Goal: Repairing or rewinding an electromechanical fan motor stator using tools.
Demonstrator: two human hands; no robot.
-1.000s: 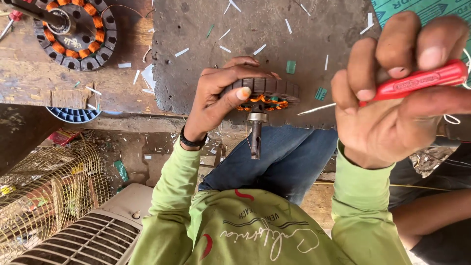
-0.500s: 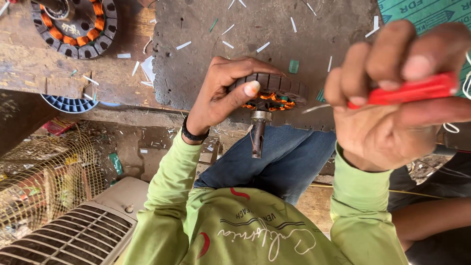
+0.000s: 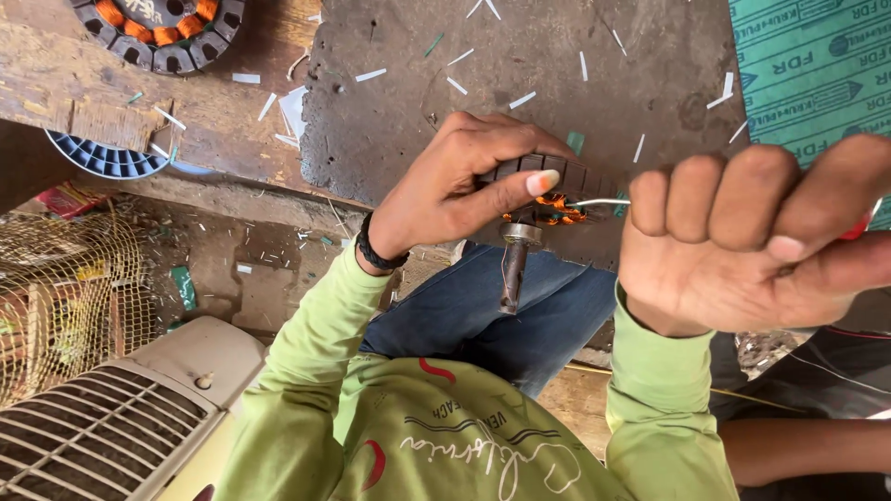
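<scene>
My left hand [image 3: 455,186] grips a dark round motor stator [image 3: 566,178] with orange copper windings, its steel shaft [image 3: 512,264] pointing toward my lap. My right hand [image 3: 742,250] is a closed fist just right of the stator, wrapped around a red-handled tool [image 3: 859,225] of which only a sliver shows. A thin white strip [image 3: 601,201] runs from the windings toward my right fist. Both sleeves are light green. The tool's tip is hidden behind my fingers.
A grey slab [image 3: 520,65] strewn with short white strips lies beyond the hands. Another wound stator [image 3: 167,28] lies at top left, a blue ribbed part [image 3: 107,158] below it. A wire fan guard [image 3: 65,297] and beige grille [image 3: 111,417] are left; a green printed sheet [image 3: 817,65] and another person's arm [image 3: 807,445] right.
My right fist has moved left, close to the stator, and now covers most of the red tool. The left hand keeps its hold on the stator.
</scene>
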